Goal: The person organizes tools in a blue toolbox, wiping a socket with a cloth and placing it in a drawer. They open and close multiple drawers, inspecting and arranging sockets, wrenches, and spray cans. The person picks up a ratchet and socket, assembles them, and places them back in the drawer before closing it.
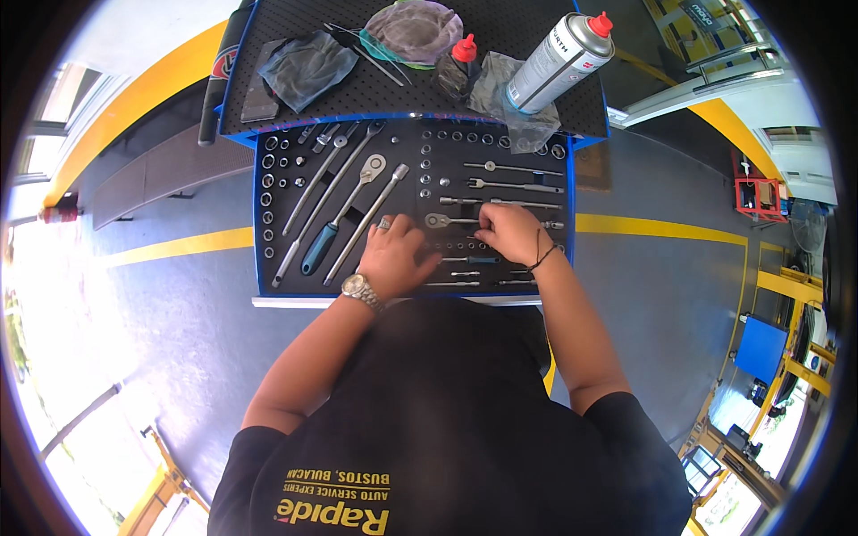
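Observation:
An open drawer (416, 290) of sorted tools lies under both my hands. My left hand (398, 259), wearing a ring and a watch, rests over its near middle beside a long steel bar (368, 223). Its fingers are loosely spread, with the tips partly blurred, and nothing shows in them. My right hand (511, 234) is curled with fingers pinched together by the handle of a small ratchet (438, 221). Anything between those fingers is hidden. Close by are a row of tiny sockets (460, 246) and a teal-handled driver (483, 260).
At left in the drawer lie a large teal-handled ratchet (320, 248) and several sockets (267, 199). On the cabinet top (295, 18) stand a silver spray can (559, 67) and a red-capped bottle (459, 67), near crumpled cloths (308, 67). Yellow lines (661, 230) cross the grey floor.

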`<state>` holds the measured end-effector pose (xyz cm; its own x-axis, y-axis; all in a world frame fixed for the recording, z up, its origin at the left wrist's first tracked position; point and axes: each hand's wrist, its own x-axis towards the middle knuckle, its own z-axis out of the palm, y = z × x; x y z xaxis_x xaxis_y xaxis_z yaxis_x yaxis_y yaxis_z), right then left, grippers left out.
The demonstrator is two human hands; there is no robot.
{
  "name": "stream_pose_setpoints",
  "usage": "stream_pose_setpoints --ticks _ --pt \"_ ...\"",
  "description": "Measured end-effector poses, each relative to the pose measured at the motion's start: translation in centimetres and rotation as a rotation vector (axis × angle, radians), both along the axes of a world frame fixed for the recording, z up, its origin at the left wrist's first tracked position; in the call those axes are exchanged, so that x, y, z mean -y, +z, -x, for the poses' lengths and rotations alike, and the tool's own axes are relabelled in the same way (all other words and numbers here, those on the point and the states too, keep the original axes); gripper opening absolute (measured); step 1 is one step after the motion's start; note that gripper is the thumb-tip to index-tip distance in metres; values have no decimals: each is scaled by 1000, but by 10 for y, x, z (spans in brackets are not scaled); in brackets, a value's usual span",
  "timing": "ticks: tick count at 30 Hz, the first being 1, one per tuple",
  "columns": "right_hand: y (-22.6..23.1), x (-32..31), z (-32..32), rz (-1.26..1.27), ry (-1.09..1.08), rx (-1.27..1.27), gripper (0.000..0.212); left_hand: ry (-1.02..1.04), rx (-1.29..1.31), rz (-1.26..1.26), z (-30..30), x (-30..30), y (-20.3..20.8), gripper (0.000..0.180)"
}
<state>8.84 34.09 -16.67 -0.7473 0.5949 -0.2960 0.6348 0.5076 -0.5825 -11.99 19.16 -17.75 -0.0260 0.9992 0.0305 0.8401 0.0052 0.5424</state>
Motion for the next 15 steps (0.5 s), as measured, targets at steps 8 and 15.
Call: stream_pose_setpoints --ticks 8,15 --pt "6 -4 1 3 75 90 21 -7 0 -11 1 3 -5 32" --pt "5 4 1 -139 133 92 21 -12 -1 -10 1 3 -5 33"
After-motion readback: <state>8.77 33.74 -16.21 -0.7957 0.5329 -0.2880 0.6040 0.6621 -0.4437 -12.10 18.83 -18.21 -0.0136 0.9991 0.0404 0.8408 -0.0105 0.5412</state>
